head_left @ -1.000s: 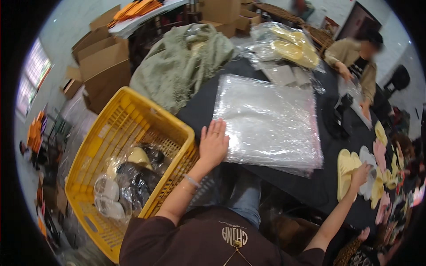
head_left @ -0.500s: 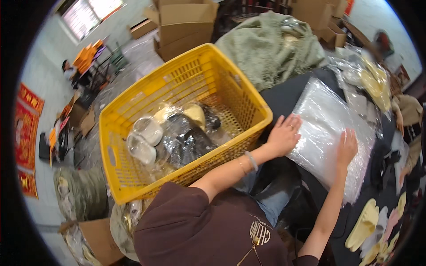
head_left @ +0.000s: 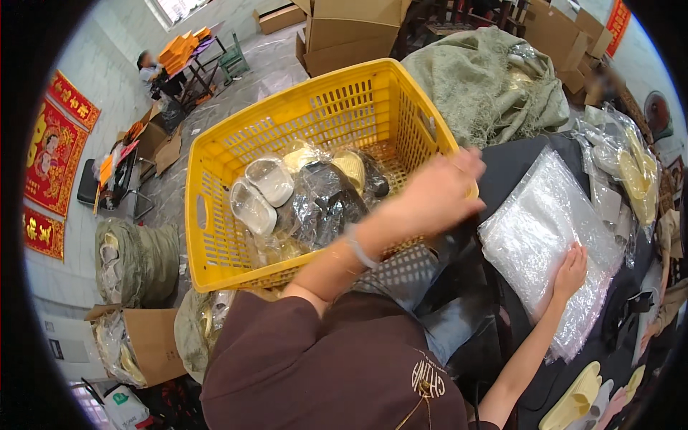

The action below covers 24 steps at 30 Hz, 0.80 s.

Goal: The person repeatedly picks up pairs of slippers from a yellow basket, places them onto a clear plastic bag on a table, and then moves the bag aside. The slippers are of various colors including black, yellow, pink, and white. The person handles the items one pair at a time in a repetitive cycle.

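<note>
My left hand (head_left: 446, 188) is lifted over the right rim of a yellow plastic basket (head_left: 236, 130); motion smears its fingers, so I cannot tell whether they hold anything. Inside the basket lie bagged slippers: a white pair (head_left: 258, 197), pale yellow ones (head_left: 349, 169) and a black bundle (head_left: 326, 204) in clear film. On the dark table to the right rests a stack of clear plastic bags (head_left: 534, 222). My right hand (head_left: 571, 272) lies flat on the near part of that stack, fingers stretched out, gripping nothing.
Loose yellow slippers (head_left: 573, 403) lie at the table's near right. More bagged slippers (head_left: 634, 168) are at its far right. A green woven sack (head_left: 487, 86) stands beyond the basket, beside cardboard boxes (head_left: 351, 32). Another person (head_left: 152, 72) sits far left.
My left hand has left the bag stack and moved left to the basket's rim. The right hand has slid nearer along the stack. The whole view has shifted.
</note>
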{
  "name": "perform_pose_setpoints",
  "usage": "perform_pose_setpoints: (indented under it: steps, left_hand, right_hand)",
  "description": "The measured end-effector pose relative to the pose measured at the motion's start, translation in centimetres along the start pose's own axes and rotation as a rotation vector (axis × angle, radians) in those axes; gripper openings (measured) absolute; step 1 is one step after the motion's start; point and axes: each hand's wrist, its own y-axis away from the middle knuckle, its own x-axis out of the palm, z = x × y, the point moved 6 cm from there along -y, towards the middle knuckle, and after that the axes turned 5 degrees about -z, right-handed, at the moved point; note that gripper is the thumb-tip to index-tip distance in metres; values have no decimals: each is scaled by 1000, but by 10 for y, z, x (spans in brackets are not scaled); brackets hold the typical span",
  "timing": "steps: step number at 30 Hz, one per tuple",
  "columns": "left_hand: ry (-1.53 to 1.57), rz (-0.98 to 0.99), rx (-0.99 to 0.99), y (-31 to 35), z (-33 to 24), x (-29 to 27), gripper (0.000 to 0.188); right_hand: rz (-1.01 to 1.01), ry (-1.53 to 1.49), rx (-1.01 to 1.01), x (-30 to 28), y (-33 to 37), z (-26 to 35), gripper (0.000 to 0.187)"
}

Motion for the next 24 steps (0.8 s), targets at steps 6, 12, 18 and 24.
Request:
perform_pose_setpoints:
  steps: [6,12,18,24]
  left_hand:
    - [-476,-73,-565,122,216,-91,49]
    - [-355,-98,-1163,328,422,-121,51]
    - [-416,-376,-1112,463,478,-112,38]
    - [-571,-263,-1135,387,444,-112,25]
  right_hand:
    - [-28,5,-34,-2,-4,-1,36]
    - [10,6,25,-3,-2,4,36]
    - [9,-53,-10,11,-2,8,33]
    - [-60,-28,48,-11,0,15,32]
